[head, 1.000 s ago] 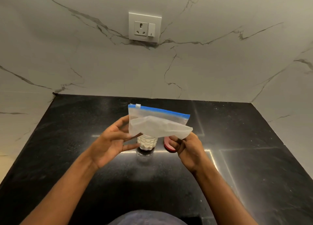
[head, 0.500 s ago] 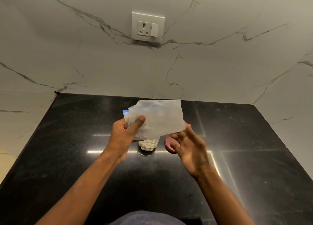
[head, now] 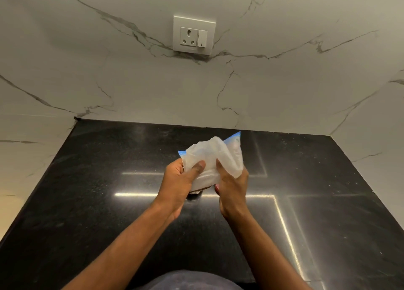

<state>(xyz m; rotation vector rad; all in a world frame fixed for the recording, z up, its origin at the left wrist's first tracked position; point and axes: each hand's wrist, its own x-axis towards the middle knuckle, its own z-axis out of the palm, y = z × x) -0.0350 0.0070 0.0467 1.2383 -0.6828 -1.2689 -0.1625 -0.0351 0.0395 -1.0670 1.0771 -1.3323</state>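
Note:
A clear plastic zip bag with a blue seal strip is crumpled between both hands above the black counter. My left hand grips its left side, thumb pressed on the front. My right hand grips its right side, thumb on the front too. Behind the hands, a sliver of a small white jar and of a red lid shows on the counter; the rest of both is hidden.
White marble walls enclose the counter at the back and on both sides. A wall socket with a switch sits above the counter's back edge. Bare black surface lies left and right of the hands.
The bag went from flat with the blue strip on top, to turned over in the left hand, to bunched up. My right hand let go, then took hold of it again.

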